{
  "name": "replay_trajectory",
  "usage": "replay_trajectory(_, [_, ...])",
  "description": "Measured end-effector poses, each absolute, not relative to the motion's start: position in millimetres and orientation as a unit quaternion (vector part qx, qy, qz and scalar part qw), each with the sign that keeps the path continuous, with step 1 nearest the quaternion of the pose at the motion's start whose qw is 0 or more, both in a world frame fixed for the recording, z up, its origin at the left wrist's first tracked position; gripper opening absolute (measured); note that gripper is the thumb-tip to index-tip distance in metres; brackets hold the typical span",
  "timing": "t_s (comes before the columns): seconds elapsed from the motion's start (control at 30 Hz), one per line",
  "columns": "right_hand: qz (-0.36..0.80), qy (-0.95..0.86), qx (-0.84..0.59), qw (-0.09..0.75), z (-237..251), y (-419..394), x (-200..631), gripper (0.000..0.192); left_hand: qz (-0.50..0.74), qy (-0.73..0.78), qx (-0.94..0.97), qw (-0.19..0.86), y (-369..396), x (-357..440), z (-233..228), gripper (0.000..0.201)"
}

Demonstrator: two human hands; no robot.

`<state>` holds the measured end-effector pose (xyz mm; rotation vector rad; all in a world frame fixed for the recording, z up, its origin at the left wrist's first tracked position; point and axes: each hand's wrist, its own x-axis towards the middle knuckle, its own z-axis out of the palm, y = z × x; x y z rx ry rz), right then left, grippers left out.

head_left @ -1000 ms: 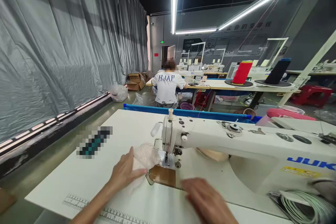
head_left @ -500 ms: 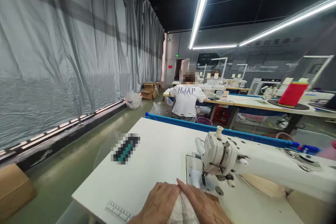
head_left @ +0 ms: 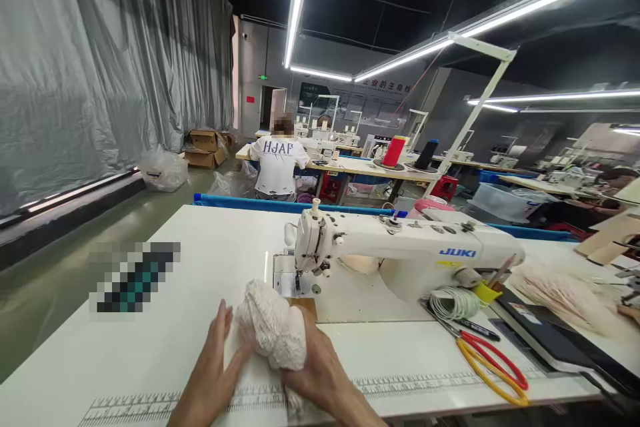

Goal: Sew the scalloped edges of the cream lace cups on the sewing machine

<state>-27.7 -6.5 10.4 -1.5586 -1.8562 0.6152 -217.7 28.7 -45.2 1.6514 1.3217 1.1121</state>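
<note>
A bunched white terry cloth (head_left: 273,323) is in my right hand (head_left: 323,363), whose fingers wrap round its right side and underside. My left hand (head_left: 213,367) is beside the cloth on its left, thumb and fingers apart; the thumb tip is close to the fabric, and I cannot tell if it touches. A narrow end of the cloth hangs below, near the table's front edge. Just beyond the bundle stands a white sewing machine (head_left: 415,247), its needle and presser foot (head_left: 299,282) over the metal plate. A brown piece (head_left: 305,309) lies partly behind my right hand.
Scissors with red and yellow handles (head_left: 493,367), a coil of pale cord (head_left: 454,303) and a dark notebook (head_left: 543,333) lie at right. A printed ruler (head_left: 410,383) runs along the table front. A blurred dark item (head_left: 137,283) lies left. A co-worker (head_left: 280,167) sits ahead.
The view has turned right. My hands have moved apart; the cloth, earlier low between both hands, is now bunched up in my right hand, and my left hand has opened beside it.
</note>
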Motion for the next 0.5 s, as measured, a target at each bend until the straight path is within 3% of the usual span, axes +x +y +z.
replay_trajectory(0.07, [0.272, -0.671, -0.580, 0.374, 13.9, -14.5, -30.8, 0.060, 0.484, 0.468, 0.508, 0.537, 11.8, -199.7, -35.5, 0.094])
replay_trajectory(0.17, [0.310, -0.638, -0.567, 0.419, 22.8, -24.5, -37.7, 0.059, 0.506, 0.365, 0.430, 0.652, -6.8, -170.0, -20.4, 0.101])
replay_trajectory(0.3, [0.303, -0.638, -0.559, 0.434, 21.7, -30.4, -33.4, 0.069, 0.500, 0.377, 0.414, 0.660, -18.5, -141.2, -12.3, 0.103])
replay_trajectory(0.43, [0.265, -0.673, -0.578, 0.378, 0.8, -34.5, -17.2, 0.095, 0.503, 0.416, 0.447, 0.611, -26.3, -124.8, -10.8, 0.108])
replay_trajectory(0.5, [0.233, -0.679, -0.600, 0.353, -7.5, -38.8, -12.5, 0.096, 0.493, 0.420, 0.441, 0.621, -30.6, -118.3, -8.1, 0.106])
